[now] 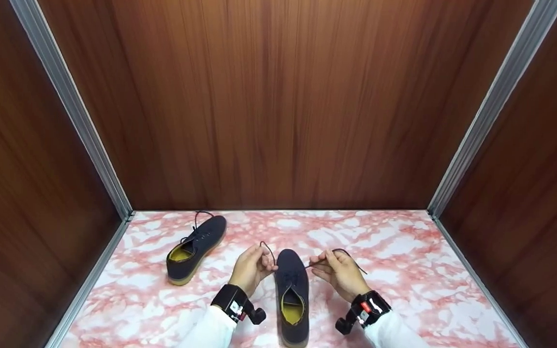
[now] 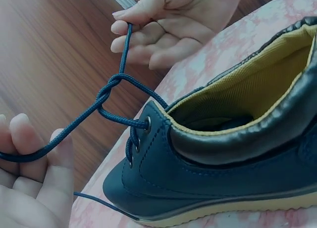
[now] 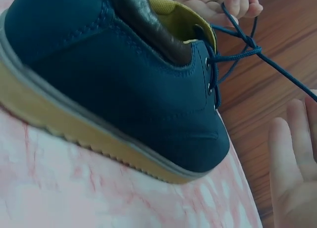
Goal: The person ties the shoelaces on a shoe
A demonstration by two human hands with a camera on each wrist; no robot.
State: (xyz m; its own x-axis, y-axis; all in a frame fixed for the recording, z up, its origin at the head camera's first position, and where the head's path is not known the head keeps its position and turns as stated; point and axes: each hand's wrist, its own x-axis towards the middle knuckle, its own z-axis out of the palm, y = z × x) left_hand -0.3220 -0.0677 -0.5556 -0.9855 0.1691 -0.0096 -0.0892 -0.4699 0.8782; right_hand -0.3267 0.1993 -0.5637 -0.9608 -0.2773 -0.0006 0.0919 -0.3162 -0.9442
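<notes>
Between the two hands a dark blue shoe (image 1: pixel 285 275) with a yellow lining stands on the table, its toe pointing away. My left hand (image 1: pixel 250 268) holds one end of its shoelace (image 2: pixel 74 124) on the left side. On the right, my right hand (image 1: pixel 339 273) pinches the other end between thumb and fingers, and a loose tail hangs past it. The two ends cross in a loose twist above the eyelets, which the left wrist view shows closely. Both lace ends look drawn out to opposite sides of the shoe.
A second dark blue shoe (image 1: pixel 196 249) lies farther back on the left, its lace loose. The pink and white marbled table (image 1: pixel 404 290) is bounded by brown wood-grain panels (image 1: pixel 278 106) at the back and both sides, with metal corner posts (image 1: pixel 496 101).
</notes>
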